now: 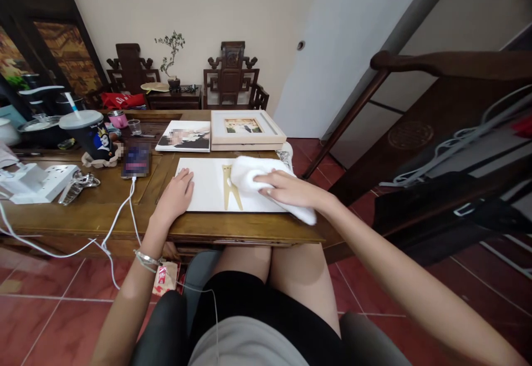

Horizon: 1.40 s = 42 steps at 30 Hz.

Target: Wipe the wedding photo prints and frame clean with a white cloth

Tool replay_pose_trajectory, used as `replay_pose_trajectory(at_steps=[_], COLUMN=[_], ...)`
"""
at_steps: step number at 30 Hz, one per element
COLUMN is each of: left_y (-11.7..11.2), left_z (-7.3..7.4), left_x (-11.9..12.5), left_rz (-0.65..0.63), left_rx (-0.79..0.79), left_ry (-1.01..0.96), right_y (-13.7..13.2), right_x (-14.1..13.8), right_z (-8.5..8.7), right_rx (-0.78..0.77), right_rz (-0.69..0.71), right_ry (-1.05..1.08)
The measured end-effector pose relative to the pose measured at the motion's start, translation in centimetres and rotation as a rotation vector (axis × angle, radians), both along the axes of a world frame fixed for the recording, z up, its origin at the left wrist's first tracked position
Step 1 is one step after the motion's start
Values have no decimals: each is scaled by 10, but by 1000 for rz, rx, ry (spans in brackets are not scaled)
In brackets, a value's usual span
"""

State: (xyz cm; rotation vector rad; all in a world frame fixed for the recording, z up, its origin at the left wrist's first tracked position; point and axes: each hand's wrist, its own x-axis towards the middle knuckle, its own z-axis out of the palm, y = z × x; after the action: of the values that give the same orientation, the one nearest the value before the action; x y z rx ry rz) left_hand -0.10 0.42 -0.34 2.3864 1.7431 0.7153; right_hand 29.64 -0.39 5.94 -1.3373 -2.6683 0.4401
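A flat white board (205, 186) with a tan, two-legged figure on it lies near the front edge of the wooden table (233, 225). My left hand (175, 195) rests flat on the board's left end, fingers stretched out. In my right hand (286, 187) is a bunched white cloth (245, 169), pressed on the board just right of the tan figure. The cloth covers much of the board's right half and hangs past its front edge at the right.
Behind the board lie a photo print (187, 136) and a framed picture (245, 128) on a pale box. To the left are a phone (136, 160) on a white cable, a lidded cup (89, 133), and a power strip (45, 183). A dark wooden chair back (415, 128) stands at right.
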Motion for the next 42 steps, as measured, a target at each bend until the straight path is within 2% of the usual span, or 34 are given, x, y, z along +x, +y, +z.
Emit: replay_pose_trajectory(at_steps=[4, 7, 10, 13, 17, 20, 22, 24, 26, 31, 34, 38, 42], left_y=[1, 2, 2, 1, 0, 1, 1, 2, 2, 2, 2, 4, 4], left_z=[1, 1, 2, 2, 2, 1, -1, -2, -2, 0, 0, -2, -3], left_x=[-1, -1, 0, 1, 1, 1, 0, -1, -1, -1, -1, -2, -2], left_rz=[0, -1, -3, -2, -4, -7, -8, -11, -12, -7, -13, -20, -23], left_rx=[-19, -26, -19, -14, -6, -2, 1, 2, -4, -21, -19, -3, 8], left_ry=[4, 14, 16, 15, 23, 21, 9, -5, -12, -9, -10, -16, -11], right_y=[42, 45, 23, -14, -61, -77, -73, -57, -32, 39, 60, 49, 7], right_x=[-37, -59, -67, -63, -52, -46, -45, -46, -50, -75, -93, -108, -103], right_z=[-21, -30, -32, -25, -3, 17, 25, 26, 19, -10, -19, -24, -21], right_rx=[125, 188, 250, 232, 129, 35, -23, -50, -37, 110, 168, 253, 266], right_rz=[-109, -112, 13, 110, 246, 344, 350, 297, 227, 135, 58, 47, 121], right_ry=[67, 47, -5, -28, -35, -43, -50, -51, -41, 7, -31, -81, -105])
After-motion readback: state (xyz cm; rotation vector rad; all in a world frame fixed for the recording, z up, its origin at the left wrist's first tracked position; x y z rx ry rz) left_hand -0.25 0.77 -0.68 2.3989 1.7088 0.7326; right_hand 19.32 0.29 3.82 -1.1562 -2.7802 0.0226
